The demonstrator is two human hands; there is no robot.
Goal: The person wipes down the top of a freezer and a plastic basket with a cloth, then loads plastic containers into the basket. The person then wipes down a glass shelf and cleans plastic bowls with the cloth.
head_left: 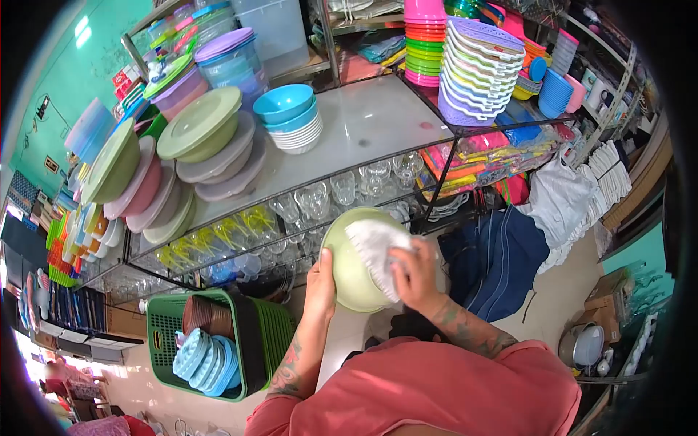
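Note:
A pale green bowl [342, 272] is held up in front of my chest, just before the shelf's front edge. My left hand [321, 283] grips its left rim, thumb on the near side. Against the bowl's right part lies a white cloth [378, 251], and my right hand [418, 276] has its fingers pressed together on it. Part of the bowl is hidden under the cloth. Stacked blue and white bowls [291, 116] stand on the shelf beyond, beside lidded green and grey bowls [207, 131].
A glass-topped shelf [363, 120] with glassware [313, 200] below crosses the view. A green basket [156, 349] with blue and brown items is on the floor at lower left. Pastel baskets [476, 73] stand at upper right; dark blue fabric [494, 261] hangs below.

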